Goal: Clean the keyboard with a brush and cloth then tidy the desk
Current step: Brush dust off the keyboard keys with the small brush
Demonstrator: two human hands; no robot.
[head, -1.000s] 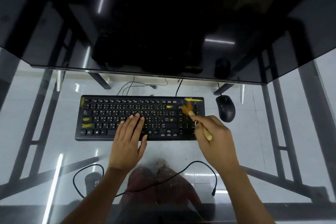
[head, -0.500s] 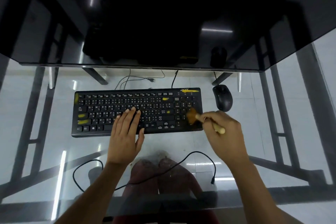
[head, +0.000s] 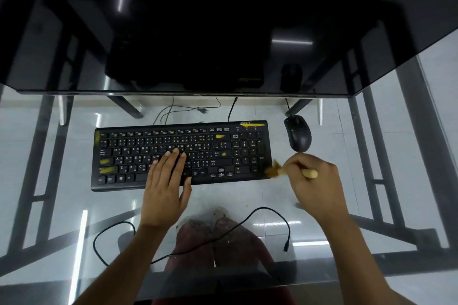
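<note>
The keyboard lies flat on the glass desk, near the middle, its long side parallel to the near edge; yellow smears mark its left keys, a few keys right of centre and its far right corner. The left hand rests palm down on the keyboard's middle, fingers straight and spread, grasping nothing, thumb over the near edge. The right hand is curled around the brush; the pale handle end pokes out to the right of the fist, and the blurred tan bristles sit at the keyboard's near right corner, whether touching it I cannot tell. A black mouse sits just beside the keyboard's far right corner; a loose black cable loops across the desk by the near edge; a dark monitor stands along the far edge.
</note>
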